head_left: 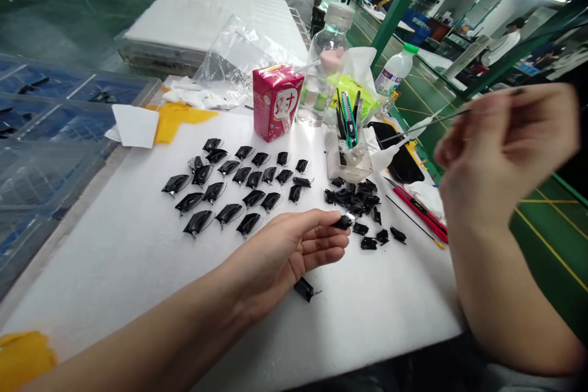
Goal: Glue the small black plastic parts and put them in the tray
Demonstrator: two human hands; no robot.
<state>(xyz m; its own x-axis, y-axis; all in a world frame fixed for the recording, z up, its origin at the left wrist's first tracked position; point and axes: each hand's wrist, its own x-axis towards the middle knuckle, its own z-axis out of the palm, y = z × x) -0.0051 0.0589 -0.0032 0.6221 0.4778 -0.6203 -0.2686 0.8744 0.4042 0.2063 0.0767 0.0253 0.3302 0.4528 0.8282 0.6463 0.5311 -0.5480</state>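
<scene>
My left hand (285, 251) is curled, thumb and forefinger pinching a small black piece (342, 222) just above the white foam sheet (119, 257), with a loose black part (304, 289) lying apart below the fingers. My right hand (505, 153) is raised and motion-blurred, fingertips pinching a thin metal pick (427, 121). Just past the left fingertips sits a heap of black plastic bits (356, 196), left of it rows of glossy black pieces (234, 184), then a red carton (278, 101) and a clear plastic bottle (327, 61) farther back.
</scene>
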